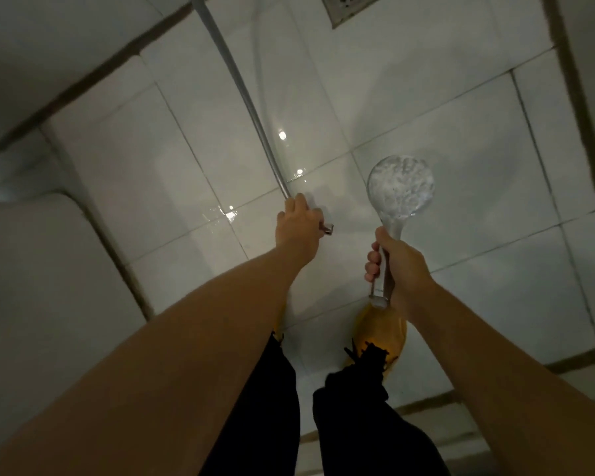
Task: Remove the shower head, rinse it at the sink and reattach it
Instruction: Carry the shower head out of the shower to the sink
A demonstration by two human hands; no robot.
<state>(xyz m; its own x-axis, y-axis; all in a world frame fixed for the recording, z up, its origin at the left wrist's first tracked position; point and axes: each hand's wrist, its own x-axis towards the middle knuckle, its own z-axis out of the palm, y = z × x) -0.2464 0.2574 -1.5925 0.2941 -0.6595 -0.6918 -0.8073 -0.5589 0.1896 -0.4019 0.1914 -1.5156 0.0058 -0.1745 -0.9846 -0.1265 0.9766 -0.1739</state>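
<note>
From the head view, the right hand (401, 266) is wrapped around the handle of the shower head (400, 187), its round face upward. The left hand (298, 231) is closed around the metal hose (244, 97) near its end fitting, apart from the head, above the tiled floor (495, 166).

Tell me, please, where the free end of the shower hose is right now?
In the head view, the hose end sticks out of the left hand, left of the detached shower head in the right hand.
</note>
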